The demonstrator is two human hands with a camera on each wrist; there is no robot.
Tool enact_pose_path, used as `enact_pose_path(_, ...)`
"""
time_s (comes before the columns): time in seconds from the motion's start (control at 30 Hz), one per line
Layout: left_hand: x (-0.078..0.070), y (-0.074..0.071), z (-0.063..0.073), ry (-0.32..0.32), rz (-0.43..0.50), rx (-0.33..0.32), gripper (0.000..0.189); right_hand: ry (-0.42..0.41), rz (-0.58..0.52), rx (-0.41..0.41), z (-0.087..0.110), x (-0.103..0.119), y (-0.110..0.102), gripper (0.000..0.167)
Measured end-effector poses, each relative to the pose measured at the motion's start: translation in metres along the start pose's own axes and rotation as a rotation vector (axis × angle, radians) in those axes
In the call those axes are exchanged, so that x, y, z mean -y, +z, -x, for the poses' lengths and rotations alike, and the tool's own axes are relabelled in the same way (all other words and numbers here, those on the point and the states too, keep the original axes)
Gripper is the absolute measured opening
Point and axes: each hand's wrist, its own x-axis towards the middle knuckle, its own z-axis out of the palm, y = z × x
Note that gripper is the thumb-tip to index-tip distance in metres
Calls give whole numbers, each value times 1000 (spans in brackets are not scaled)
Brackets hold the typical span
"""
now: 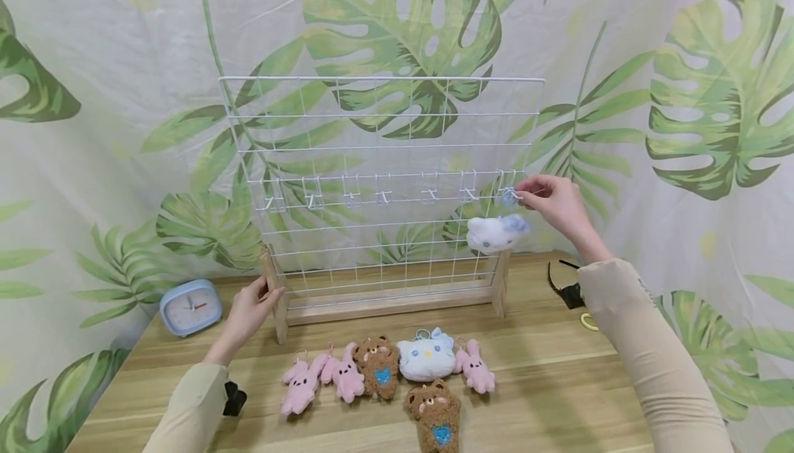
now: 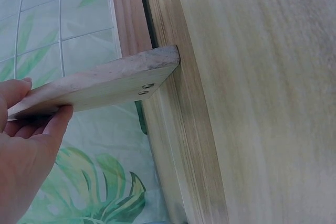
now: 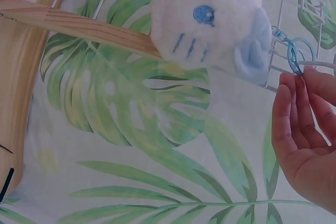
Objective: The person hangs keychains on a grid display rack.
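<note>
The right hand (image 1: 555, 206) pinches the blue ring (image 3: 292, 60) of a white kitty (image 1: 489, 235), dangling at four o'clock from the middle of the wire rack (image 1: 382, 78). The left hand (image 1: 248, 311) grips a wooden post (image 2: 110, 81) at eight o'clock. Soft toys (image 1: 426, 358) lie at six.

Shop-style display corner, home or store can't tell: leaf-print cloth (image 1: 161, 32) across upper frame, wood-grain table (image 1: 558, 398) below, hooked wire rack (image 1: 397, 175) centre, plush keychains (image 1: 378, 370) lower centre.
</note>
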Motion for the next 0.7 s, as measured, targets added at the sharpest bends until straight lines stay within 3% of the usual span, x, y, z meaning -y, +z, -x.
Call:
enact_pose_path(0.43, 1, 0, 0, 7, 6, 7, 32, 27, 20, -39, 22, -1, -8, 26)
enact_pose_path(0.7, 1, 1, 1, 5, 18, -1, 31, -62, 32, -13, 59, -1, -5, 24)
